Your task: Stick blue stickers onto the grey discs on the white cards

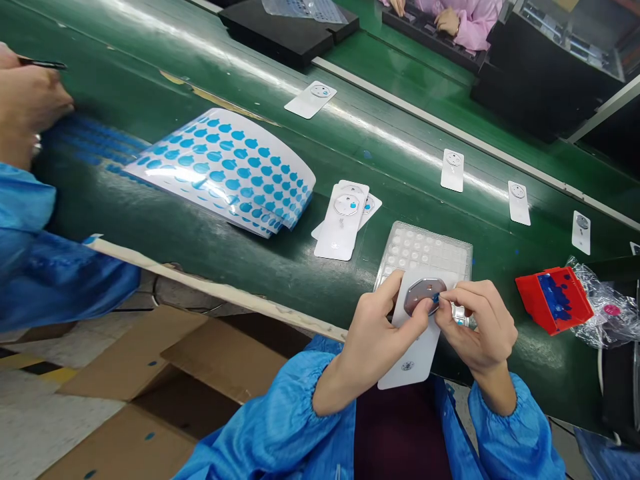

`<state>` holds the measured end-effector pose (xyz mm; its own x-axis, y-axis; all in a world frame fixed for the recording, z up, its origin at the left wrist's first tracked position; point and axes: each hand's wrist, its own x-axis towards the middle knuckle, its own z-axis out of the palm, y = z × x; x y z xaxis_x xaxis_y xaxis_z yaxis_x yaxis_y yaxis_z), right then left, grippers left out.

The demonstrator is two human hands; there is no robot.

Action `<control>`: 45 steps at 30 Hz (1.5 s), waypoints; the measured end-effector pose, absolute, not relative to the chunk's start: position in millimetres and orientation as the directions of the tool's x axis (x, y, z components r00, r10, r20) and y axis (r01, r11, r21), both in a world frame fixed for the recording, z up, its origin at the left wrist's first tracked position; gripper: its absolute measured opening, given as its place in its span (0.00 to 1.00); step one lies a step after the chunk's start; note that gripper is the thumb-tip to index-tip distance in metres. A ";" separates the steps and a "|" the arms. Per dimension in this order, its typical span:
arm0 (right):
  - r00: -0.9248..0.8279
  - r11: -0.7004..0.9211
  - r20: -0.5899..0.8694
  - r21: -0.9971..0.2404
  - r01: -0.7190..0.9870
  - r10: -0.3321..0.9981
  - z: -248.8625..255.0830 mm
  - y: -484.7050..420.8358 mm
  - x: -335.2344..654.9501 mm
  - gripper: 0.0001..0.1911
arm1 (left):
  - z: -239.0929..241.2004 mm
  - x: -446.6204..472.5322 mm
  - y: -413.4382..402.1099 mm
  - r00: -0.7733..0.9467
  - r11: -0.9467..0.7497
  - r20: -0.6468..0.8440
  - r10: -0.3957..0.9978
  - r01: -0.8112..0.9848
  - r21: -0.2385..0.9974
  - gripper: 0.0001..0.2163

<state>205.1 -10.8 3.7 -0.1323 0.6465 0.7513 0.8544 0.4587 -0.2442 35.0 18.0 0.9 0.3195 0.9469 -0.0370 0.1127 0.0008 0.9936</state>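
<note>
My left hand (381, 327) is closed round a white card (413, 360) that carries a shiny metal disc (423, 295), thumb on the disc's lower edge. My right hand (476, 323) pinches a small blue sticker (437, 297) at the disc's right edge. Both hands hover over a clear plastic blister tray (425, 248) on the green conveyor belt (320, 133). Just left of the tray lies a short stack of white cards (345, 217) with discs and blue tabs.
Sheets of blue stickers (230, 170) lie fanned on the belt at left. Single white cards (453, 169) are spaced along the belt. A red box (553, 300) and a plastic bag (607, 310) sit at right. A co-worker's hand (27, 100) holds tweezers at far left. Cardboard boxes (165, 400) are below.
</note>
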 end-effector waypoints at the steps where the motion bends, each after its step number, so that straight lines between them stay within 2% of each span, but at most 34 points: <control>1: -0.131 0.460 0.752 -0.247 0.853 0.647 3.5 -10.7 205.3 0.10 | 0.5 35.2 18.0 0.317 0.009 -0.048 0.947 0.122 0.992 0.08; 11: -0.121 0.449 0.741 -0.260 0.855 0.660 0.0 -13.1 209.7 0.11 | 3.9 38.1 20.9 0.308 0.010 -0.046 0.950 0.117 0.993 0.07; 16: -0.159 0.433 0.681 -0.253 0.865 0.715 5.8 -15.0 215.1 0.10 | 2.2 42.5 24.5 0.310 0.056 -0.076 0.948 0.072 0.996 0.08; 20: -0.141 0.430 0.635 -0.327 0.841 0.759 11.6 -17.5 217.0 0.11 | 2.5 45.1 26.9 0.320 0.145 -0.133 0.938 -0.013 0.989 0.09; 24: -0.062 0.414 0.653 -0.401 0.817 0.755 11.2 -21.7 215.1 0.15 | 4.0 46.7 29.3 0.330 0.212 -0.166 0.929 -0.108 0.971 0.09; 28: -0.027 0.396 0.657 -0.421 0.816 0.754 6.8 -25.4 211.7 0.17 | 3.8 47.3 31.7 0.305 0.238 -0.193 0.932 -0.116 0.964 0.10; 33: -0.039 0.396 0.676 -0.384 0.834 0.736 2.9 -27.9 207.6 0.17 | 4.1 49.0 34.0 0.275 0.223 -0.187 0.943 -0.107 0.969 0.10; 40: -0.112 0.369 0.690 -0.237 0.899 0.715 -1.0 -30.0 203.0 0.19 | 2.6 52.6 33.4 0.233 0.197 -0.166 0.958 -0.116 0.974 0.10; 45: -0.112 0.346 0.699 -0.202 0.916 0.706 -3.6 -32.0 200.3 0.23 | -0.8 53.3 29.4 0.168 0.135 -0.119 0.979 -0.088 0.987 0.10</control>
<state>200.3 -32.0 -3.6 -0.1123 0.7061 0.6991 0.9163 0.3458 -0.2020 53.3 29.4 -0.8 0.1678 0.9787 -0.1187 -0.0879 0.1348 0.9870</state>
